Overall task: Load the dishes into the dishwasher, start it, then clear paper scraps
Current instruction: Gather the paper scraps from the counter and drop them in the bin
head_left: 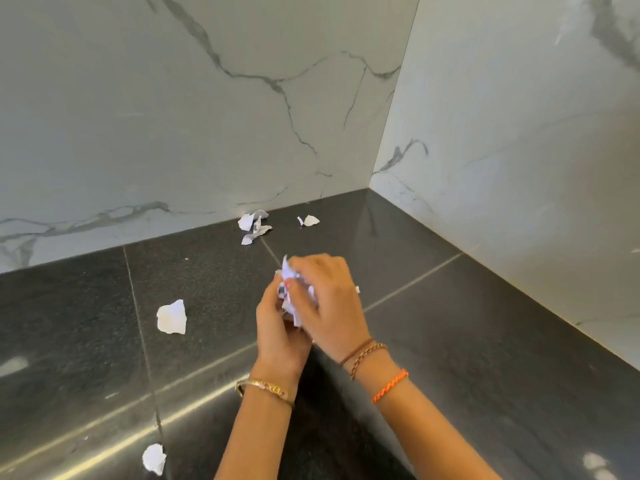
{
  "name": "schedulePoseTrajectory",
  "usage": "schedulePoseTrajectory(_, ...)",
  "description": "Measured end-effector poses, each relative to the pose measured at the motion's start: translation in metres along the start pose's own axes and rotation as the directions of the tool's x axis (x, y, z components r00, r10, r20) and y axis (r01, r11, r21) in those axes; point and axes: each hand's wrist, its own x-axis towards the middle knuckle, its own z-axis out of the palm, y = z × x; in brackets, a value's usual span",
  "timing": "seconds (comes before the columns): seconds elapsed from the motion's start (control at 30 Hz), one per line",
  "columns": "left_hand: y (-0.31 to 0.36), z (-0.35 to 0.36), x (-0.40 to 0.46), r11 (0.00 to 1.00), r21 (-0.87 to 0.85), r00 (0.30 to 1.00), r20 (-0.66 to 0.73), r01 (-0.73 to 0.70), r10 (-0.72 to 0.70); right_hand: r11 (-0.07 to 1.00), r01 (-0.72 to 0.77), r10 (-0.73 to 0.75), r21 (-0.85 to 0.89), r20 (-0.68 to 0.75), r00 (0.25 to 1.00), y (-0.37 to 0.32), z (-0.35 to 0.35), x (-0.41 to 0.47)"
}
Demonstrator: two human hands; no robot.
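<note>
While both hands meet over the middle of the dark counter (485, 341), the fingers (311, 268) of the right hand (332, 306) curl down over a wad of white paper scraps (294, 296), pressing it into the left hand (277, 327), whose thumb and fingers close up around it from below. Neither hand is spread; both grip the same bundle, though motion blur hides exactly how each fingertip lies.

Outward from that bundle, loose pieces lie on the counter on several sides. To the left of the hands, and nearer the left one, sits a single crumpled scrap (171, 317). Nearer the person, by the front-left of the counter, lies another scrap (154, 459). Ahead of the fingers, against the foot of the marble wall (173, 116), is a small cluster of torn pieces (254, 225), and just to its right a smaller scrap (309, 221). A tiny fleck (357, 289) shows just past the right hand.

As a judgement, the paper-clearing step is under way and only partly done. The next pickup likely turns on this: the far cluster lies straight ahead of the fingers, about as near to one hand as the other, while the lone left scrap is closer and favours the left hand, which would first have to leave the wad to the right.
</note>
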Motion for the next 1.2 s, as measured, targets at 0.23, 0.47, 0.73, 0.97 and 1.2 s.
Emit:
schedulePoseTrajectory(0.23, 0.008, -0.007, -0.001, 0.987, -0.140, 0.997, 0.018, 0.074, -0.072, 0.997, -0.071, 0.081, -0.043, 0.299, 0.951, 0.003, 0.011, -0.013)
schedulePoseTrajectory(0.47, 0.006, -0.003, -0.008, 0.995, -0.035, 0.994, 0.059, 0.095, -0.093, 0.905, 0.034, 0.174, -0.424, 0.443, 0.880, -0.004, 0.000, -0.006)
schedulePoseTrajectory(0.73, 0.012, -0.007, -0.012, 0.989, -0.092, 0.991, -0.042, 0.119, -0.124, 0.920, -0.385, 0.381, -0.077, 0.414, 0.827, -0.011, -0.020, -0.003)
schedulePoseTrajectory(0.97, 0.064, -0.020, -0.021, 0.996, -0.086, 0.985, -0.167, 0.014, -0.029, 0.779, -0.591, 0.563, 0.210, 0.181, 0.807, 0.025, -0.037, -0.003)
schedulePoseTrajectory(1.2, 0.093, -0.018, -0.001, 0.991, -0.101, 0.979, -0.195, -0.084, 0.063, 0.785, -0.613, 0.607, -0.092, 0.313, 0.730, 0.039, 0.026, -0.001)
